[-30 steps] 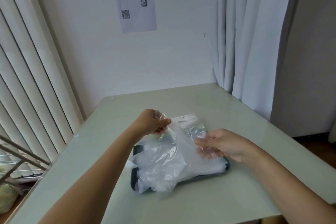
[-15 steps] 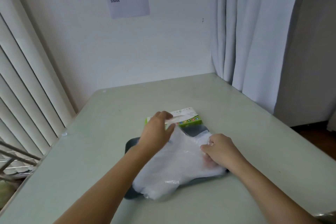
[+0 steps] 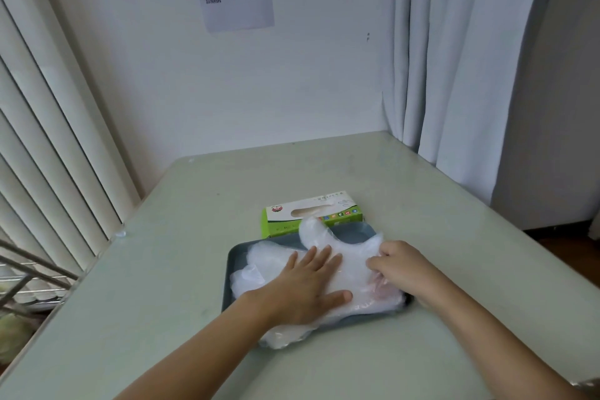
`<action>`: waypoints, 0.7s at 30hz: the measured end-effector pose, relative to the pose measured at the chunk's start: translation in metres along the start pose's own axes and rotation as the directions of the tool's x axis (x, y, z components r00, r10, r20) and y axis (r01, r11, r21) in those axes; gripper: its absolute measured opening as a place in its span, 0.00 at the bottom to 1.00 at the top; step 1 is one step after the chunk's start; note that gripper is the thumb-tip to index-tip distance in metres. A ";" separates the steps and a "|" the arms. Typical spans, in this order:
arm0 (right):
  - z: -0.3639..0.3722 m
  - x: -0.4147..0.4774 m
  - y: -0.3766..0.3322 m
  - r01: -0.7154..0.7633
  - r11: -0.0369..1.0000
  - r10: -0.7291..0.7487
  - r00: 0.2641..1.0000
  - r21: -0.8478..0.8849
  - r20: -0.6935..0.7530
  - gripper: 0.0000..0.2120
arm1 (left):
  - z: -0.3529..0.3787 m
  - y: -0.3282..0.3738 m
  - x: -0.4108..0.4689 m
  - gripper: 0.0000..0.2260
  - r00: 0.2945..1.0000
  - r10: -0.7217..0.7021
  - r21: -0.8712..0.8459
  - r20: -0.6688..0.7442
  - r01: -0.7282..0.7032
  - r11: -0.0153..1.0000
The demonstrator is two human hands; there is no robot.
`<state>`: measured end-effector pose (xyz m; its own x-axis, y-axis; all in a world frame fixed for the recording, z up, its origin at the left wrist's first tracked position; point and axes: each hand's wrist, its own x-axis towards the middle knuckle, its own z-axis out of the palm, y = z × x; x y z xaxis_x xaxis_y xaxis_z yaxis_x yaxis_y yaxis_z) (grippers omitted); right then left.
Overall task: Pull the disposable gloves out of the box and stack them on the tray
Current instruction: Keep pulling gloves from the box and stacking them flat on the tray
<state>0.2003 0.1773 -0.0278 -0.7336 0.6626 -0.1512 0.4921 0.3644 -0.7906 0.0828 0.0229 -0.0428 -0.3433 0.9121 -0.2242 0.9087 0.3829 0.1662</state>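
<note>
A pile of clear plastic gloves (image 3: 352, 265) lies on a dark blue-grey tray (image 3: 235, 258) in the middle of the table. Part of the pile hangs over the tray's near edge. My left hand (image 3: 306, 287) lies flat on the pile with fingers spread, pressing it down. My right hand (image 3: 401, 265) rests on the pile's right side with its fingers bent into the plastic; whether they pinch it I cannot make out. Behind the tray stands the green and white glove box (image 3: 311, 213), its slot facing up.
The pale green table (image 3: 168, 269) meets a white wall at the back. Vertical blinds hang on the left, grey curtains (image 3: 454, 75) on the right. A metal rack (image 3: 29, 276) stands beyond the table's left edge. A printed sheet is stuck on the wall.
The glove that both hands held up over the tray now lies on the pile. My left hand let go of it and flattened onto the pile.
</note>
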 end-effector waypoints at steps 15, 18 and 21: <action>0.037 -0.017 -0.017 0.450 0.818 -0.410 0.893 -0.359 0.186 0.22 | 0.010 0.001 -0.004 0.38 0.985 -0.148 0.010 -0.090 0.149 0.989; 0.036 -0.015 -0.005 0.466 0.769 -0.376 0.883 -0.437 0.280 0.23 | 0.009 -0.001 -0.009 0.40 0.970 -0.207 -0.002 -0.124 0.208 0.978; 0.030 -0.014 -0.001 0.485 0.757 -0.383 0.872 -0.438 0.304 0.23 | 0.011 -0.007 -0.014 0.38 0.952 -0.292 -0.047 -0.088 0.289 0.956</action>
<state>0.1967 0.1480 -0.0426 -0.9709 0.2393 -0.0099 0.2220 0.8838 -0.4118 0.0838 0.0056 -0.0510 -0.6132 0.7696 -0.1780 0.7584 0.6366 0.1396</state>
